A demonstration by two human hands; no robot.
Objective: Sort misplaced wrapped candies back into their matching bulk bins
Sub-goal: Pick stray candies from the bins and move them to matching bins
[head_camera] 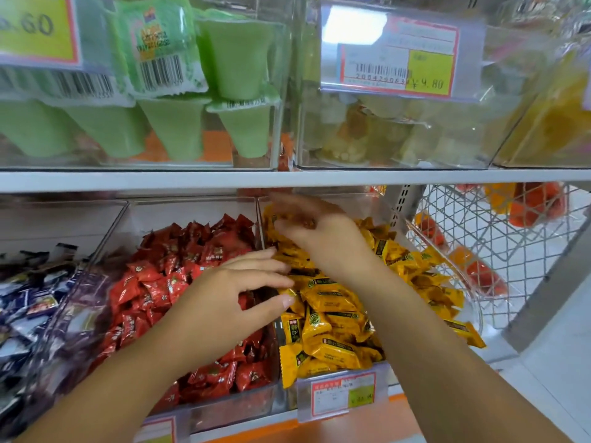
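Note:
Three clear bulk bins stand side by side on the lower shelf. The middle one holds red wrapped candies, the right one yellow wrapped candies. My left hand reaches across the divider between them, its fingers nearly straight. Its thumb and forefinger tips pinch a small yellow candy at the yellow bin's left edge. Blurred by motion, my right hand hovers over the back of the yellow bin with thumb and fingers spread leftward. Whether it holds anything is unclear.
A third bin at the left holds dark blue and purple candies. The white shelf edge runs just above the hands, carrying bins of green jelly cups. A wire basket stands to the right. Price tags hang in front.

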